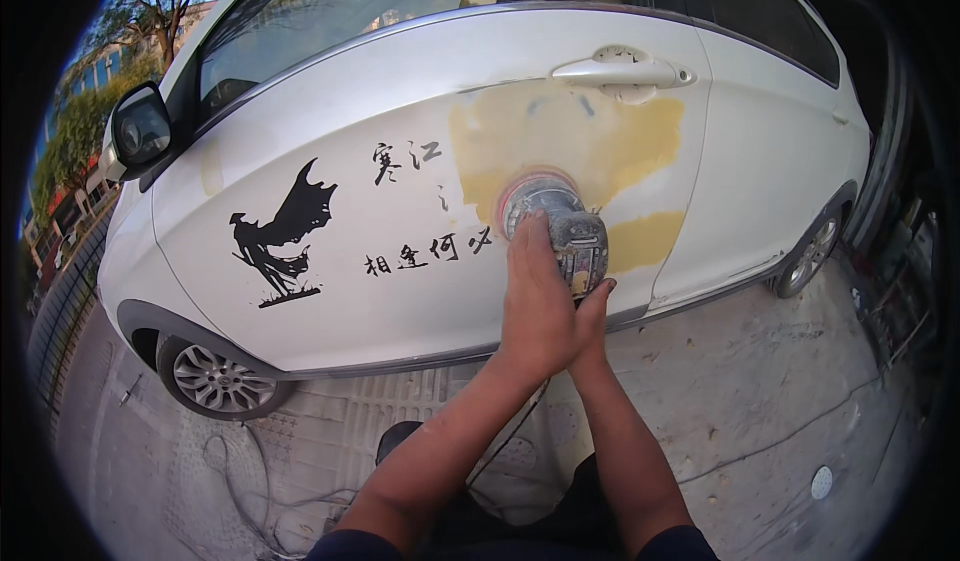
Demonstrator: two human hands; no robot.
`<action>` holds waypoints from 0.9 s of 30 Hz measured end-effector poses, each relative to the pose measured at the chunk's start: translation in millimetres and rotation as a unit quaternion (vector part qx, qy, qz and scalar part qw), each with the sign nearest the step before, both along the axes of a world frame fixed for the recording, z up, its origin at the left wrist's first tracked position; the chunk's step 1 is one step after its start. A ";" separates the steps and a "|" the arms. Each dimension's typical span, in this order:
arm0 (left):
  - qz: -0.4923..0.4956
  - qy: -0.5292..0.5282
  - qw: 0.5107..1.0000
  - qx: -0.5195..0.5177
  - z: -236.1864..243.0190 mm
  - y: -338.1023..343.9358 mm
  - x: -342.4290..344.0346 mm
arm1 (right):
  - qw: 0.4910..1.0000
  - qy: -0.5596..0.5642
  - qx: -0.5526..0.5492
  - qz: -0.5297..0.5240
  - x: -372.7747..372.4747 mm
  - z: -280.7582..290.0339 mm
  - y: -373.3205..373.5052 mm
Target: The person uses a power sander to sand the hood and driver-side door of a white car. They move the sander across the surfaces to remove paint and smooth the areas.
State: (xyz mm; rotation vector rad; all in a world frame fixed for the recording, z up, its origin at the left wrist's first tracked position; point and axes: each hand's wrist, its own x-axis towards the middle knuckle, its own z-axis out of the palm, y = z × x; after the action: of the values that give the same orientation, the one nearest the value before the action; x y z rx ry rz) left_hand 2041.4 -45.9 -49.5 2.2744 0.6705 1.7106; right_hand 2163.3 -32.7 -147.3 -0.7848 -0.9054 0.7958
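Note:
A dusty grey orbital sander [578,245] has its round pad [518,193] against the white car door [400,301]. My left hand [538,306] lies along the left side of its body, fingers wrapped round it and pointing up. From the right, my right hand [592,323] grips the rear end of the sander, its fingers mostly hidden. Around the pad spreads a patch of yellow filler [640,146], with dark smudges near its top. The door handle [622,73] is above the patch. Left of the sander, a black figure decal [285,231] and black lettering mark the door.
The side mirror [140,131] juts out at the left, above the front wheel [222,376]. A thin cable [235,496] loops over the dusty floor at the lower left. Another line [790,436] crosses the floor at the right. Behind stands a dark fence [70,301].

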 end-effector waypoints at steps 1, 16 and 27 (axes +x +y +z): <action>0.002 -0.006 1.000 0.004 -5.7 -0.9 -3.4 | 0.998 0.057 -0.010 -0.020 -7.7 -8.4 -2.7; 0.014 -0.004 1.000 -0.014 -23.6 -0.3 -29.7 | 0.997 -0.058 -0.057 -0.014 -42.2 -20.6 -15.5; 0.023 -0.008 0.999 -0.048 -30.7 -0.9 -47.0 | 0.995 -0.083 -0.032 -0.051 -64.2 -15.1 -17.5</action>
State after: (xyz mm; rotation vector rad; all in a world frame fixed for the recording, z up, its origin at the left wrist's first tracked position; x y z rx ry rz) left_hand 1994.4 -46.8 -80.2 2.1946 0.7898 1.6772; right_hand 2099.2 -50.3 -162.4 -0.9564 -0.9822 0.6796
